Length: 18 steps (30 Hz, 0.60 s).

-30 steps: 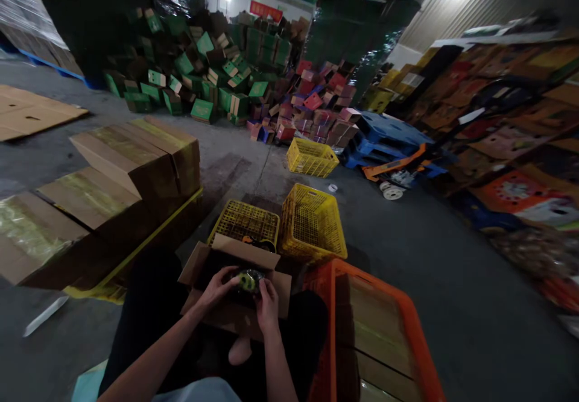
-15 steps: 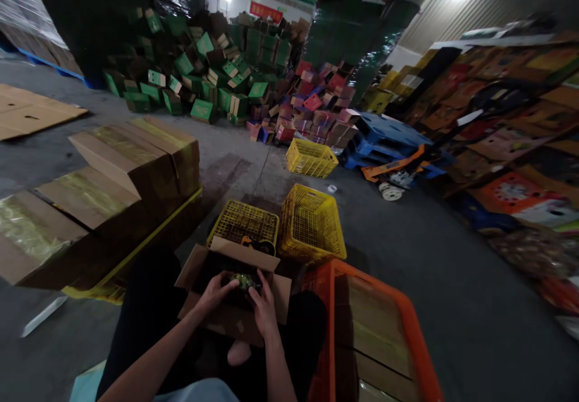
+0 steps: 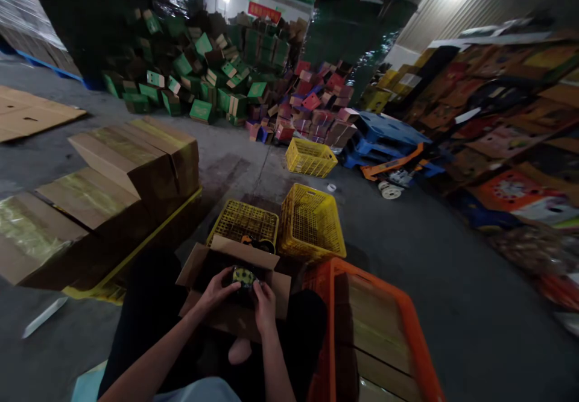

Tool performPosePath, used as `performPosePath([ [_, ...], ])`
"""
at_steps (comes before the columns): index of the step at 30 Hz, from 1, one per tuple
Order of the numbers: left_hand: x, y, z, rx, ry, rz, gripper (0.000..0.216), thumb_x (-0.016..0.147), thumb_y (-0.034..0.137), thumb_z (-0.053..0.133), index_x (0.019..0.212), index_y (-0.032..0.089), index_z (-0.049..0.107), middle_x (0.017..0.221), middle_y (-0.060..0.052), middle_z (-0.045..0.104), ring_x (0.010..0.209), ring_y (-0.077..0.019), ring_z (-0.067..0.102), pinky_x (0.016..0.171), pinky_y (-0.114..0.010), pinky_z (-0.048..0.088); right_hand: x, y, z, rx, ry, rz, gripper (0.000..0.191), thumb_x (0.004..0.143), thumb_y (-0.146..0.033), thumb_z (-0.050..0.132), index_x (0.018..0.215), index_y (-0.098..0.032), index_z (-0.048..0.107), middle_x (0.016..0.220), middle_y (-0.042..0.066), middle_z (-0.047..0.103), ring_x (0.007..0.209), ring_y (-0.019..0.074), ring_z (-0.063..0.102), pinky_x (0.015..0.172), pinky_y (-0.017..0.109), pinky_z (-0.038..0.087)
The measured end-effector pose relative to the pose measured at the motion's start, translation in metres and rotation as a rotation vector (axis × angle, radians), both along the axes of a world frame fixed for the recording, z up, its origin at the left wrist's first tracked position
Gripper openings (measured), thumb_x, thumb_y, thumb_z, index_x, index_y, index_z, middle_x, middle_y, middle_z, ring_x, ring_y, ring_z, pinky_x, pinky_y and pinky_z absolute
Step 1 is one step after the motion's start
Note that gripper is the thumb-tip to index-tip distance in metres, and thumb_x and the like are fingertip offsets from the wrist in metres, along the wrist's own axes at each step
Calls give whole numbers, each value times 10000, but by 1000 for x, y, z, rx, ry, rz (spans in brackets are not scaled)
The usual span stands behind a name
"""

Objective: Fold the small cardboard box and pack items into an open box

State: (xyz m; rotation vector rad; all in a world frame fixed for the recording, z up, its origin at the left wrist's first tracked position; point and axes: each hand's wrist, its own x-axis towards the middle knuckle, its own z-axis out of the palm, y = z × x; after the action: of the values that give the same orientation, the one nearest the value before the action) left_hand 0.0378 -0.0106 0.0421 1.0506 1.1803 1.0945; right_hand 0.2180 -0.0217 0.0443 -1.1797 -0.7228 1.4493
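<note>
An open brown cardboard box (image 3: 217,254) rests on my lap, flaps spread. Over its opening, both hands grip a small dark round object with yellow-green markings (image 3: 243,276). My left hand (image 3: 216,292) curls around its left side. My right hand (image 3: 265,305) closes on its right side. What the object is I cannot make out in the dim light.
An orange crate (image 3: 409,329) with flat cardboard stands at my right. Two yellow crates (image 3: 312,221) sit ahead, a third farther off (image 3: 310,157). Taped cartons (image 3: 136,155) lie at left. Piles of green (image 3: 199,70) and red (image 3: 316,113) boxes fill the back.
The small object sank lower into the box, then came back up a little between my hands. Both hands stay closed on it.
</note>
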Motion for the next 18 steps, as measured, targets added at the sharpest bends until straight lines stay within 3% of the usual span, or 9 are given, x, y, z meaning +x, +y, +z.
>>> performPosePath([
  [4, -2, 1, 0, -30, -19, 26, 674, 681, 537, 803, 1189, 118, 660, 1144, -140, 734, 1090, -325, 671, 963, -422, 518, -2, 1, 0, 5, -19, 12, 334, 780, -487, 751, 957, -204, 763, 958, 60, 770, 887, 243, 697, 861, 366, 533],
  [12, -6, -4, 9, -21, 86, 54, 553, 721, 549, 757, 1085, 138, 692, 1060, -110, 754, 1026, -305, 684, 898, -377, 530, 2, -3, 1, 4, -93, 44, 435, 788, -482, 745, 1146, -236, 715, 1170, 68, 735, 1115, 274, 660, 986, 406, 499],
  [18, -3, -5, 8, 6, 63, 31, 543, 723, 523, 762, 1104, 145, 683, 1066, -112, 746, 1020, -307, 678, 922, -408, 523, 3, -3, 5, -2, -19, 94, 493, 755, -450, 785, 1196, -247, 697, 1177, 70, 734, 1087, 280, 679, 996, 436, 500],
])
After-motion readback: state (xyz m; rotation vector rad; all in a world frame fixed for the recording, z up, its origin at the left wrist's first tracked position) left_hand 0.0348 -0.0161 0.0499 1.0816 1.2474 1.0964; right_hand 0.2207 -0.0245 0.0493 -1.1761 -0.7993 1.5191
